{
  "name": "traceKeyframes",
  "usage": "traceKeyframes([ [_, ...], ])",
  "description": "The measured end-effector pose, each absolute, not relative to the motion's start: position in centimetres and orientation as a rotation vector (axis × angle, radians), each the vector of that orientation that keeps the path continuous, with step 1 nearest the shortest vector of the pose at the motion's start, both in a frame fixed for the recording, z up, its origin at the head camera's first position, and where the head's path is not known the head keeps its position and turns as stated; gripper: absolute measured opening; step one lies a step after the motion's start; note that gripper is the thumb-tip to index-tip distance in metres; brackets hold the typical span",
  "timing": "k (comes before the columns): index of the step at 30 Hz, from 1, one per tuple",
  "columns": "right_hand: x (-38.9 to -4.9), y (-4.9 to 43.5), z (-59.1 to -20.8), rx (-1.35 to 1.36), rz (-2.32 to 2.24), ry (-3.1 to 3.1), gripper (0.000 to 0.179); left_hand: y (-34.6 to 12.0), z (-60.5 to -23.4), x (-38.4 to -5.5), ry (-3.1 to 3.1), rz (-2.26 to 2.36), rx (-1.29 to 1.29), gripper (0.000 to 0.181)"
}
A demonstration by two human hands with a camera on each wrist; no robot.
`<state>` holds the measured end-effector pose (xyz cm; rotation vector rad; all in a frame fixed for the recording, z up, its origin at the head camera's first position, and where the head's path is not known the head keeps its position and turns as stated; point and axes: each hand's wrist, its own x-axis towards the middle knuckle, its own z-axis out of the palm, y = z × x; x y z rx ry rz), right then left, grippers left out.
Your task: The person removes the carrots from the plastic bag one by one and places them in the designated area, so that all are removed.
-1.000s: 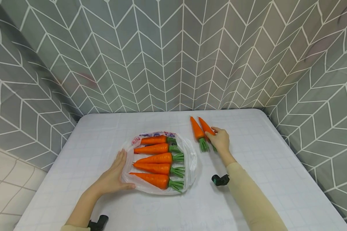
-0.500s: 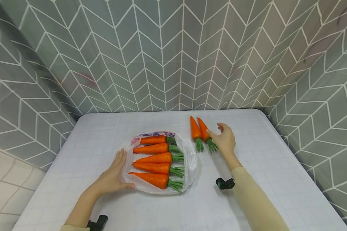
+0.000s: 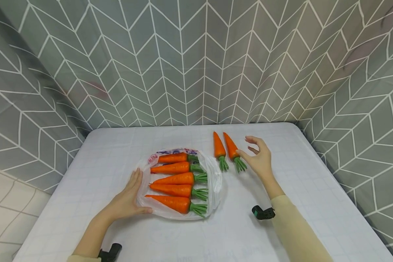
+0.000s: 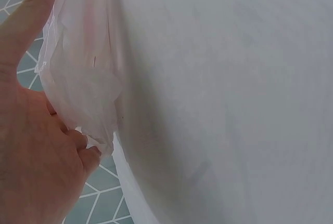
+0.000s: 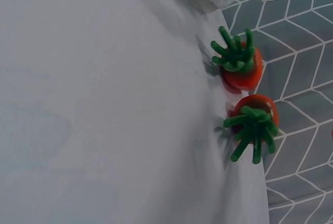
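Several orange carrots (image 3: 178,178) with green stem tops lie side by side in a white plastic bag (image 3: 215,182), its mouth spread wide. My left hand (image 3: 127,198) rests against the left side of the bag, thumb spread apart from the fingers. In the left wrist view, the fingers touch the crinkled bag (image 4: 83,89). To the right of the bag, two loose carrots lie on the table: one on the left (image 3: 219,145), one on the right (image 3: 231,145). My right hand (image 3: 260,158) is just right of these, thumb close beside the right carrot and fingers apart, holding nothing.
A white cloth covers the table (image 3: 170,240). A grey curtain with white chevron lines (image 3: 196,72) hangs behind and on both sides. Black wrist cameras (image 3: 263,213) are worn on both arms.
My right hand has let go of the right loose carrot and drawn back to the right. The two carrots now lie slightly apart. The left hand and bag have hardly moved.
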<state>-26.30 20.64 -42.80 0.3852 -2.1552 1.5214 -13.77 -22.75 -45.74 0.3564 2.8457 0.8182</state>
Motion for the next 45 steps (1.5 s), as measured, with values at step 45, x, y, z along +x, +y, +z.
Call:
traceKeyframes([
  [45,-22.2,12.3,-34.4,0.981,1.386,-1.984,0.05,-22.9,-45.9,-13.8,2.844,0.839,0.385,0.133],
])
